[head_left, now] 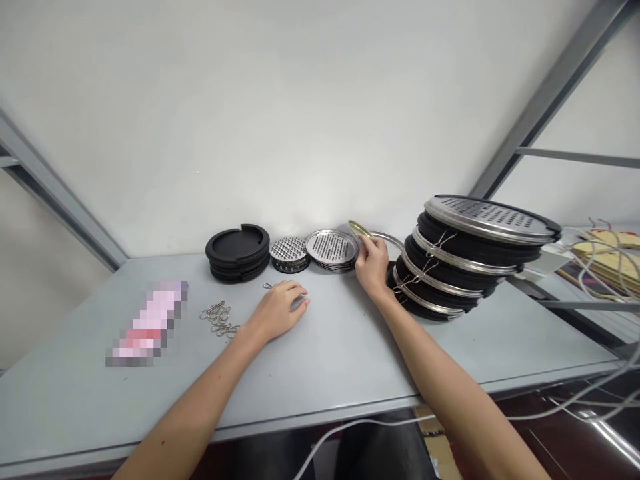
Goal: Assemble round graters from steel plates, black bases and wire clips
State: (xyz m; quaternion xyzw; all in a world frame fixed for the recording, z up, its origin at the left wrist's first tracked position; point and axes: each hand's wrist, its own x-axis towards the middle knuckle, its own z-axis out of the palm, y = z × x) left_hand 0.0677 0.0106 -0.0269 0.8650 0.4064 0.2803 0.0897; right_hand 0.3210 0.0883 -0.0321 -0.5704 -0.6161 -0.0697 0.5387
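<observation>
My left hand (283, 310) rests low over the table, fingers loosely bent and thumb apart from them. Just beyond its knuckles a small wire clip (267, 286) pokes out, partly hidden by the hand. With my right hand (373, 267) I pinch the edge of a thin round gold-toned metal disc (359, 229), tilted up off the table. Close beside it sits a stack of round grater plates (331, 248). Left of that are smaller round grater discs (289, 249), then stacked black plastic rings (237, 243). Several loose wire clips (220, 317) lie left of my left forearm.
A tall leaning stack of black round units with grater tops (487, 220) and wire clips stands right of my right hand. Behind that hand lies a silver ring (393, 241). A blurred pink item (150, 320) is at left. White cables (600, 260) hang at right.
</observation>
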